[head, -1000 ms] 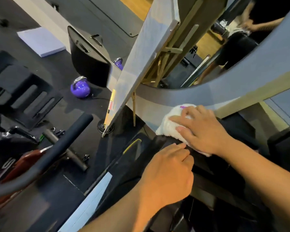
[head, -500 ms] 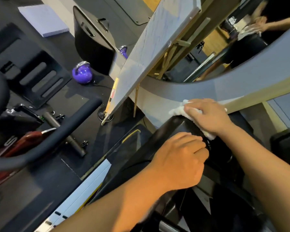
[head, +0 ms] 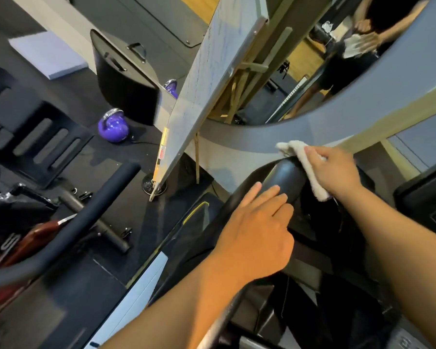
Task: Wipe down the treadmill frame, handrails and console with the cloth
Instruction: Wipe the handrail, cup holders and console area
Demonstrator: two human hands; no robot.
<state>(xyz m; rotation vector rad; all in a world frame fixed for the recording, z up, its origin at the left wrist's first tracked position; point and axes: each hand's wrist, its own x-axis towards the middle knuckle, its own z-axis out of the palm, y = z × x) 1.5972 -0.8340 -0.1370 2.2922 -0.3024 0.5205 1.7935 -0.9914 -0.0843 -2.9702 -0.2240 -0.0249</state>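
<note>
My right hand (head: 334, 171) grips a white cloth (head: 303, 159) and presses it against the far end of the treadmill's black handrail (head: 286, 176). The cloth drapes over the rail's rounded tip, one corner sticking out to the left. My left hand (head: 257, 233) rests on the same handrail just behind the cloth, fingers straight and laid over the top of the rail. The rail runs down toward me under my left forearm. Dark treadmill frame parts (head: 310, 270) lie below and between my arms.
A tilted whiteboard on a wooden easel (head: 209, 79) stands just left of the handrail's end. A curved grey mirror frame (head: 249, 139) is behind it. A purple kettlebell (head: 113, 128) sits on the black floor mat, and an exercise bike handlebar (head: 86, 210) reaches in from the left.
My right hand has carried the cloth up and to the right, onto the handrail's tip. My left hand has uncurled, its fingers now lying flat on the rail.
</note>
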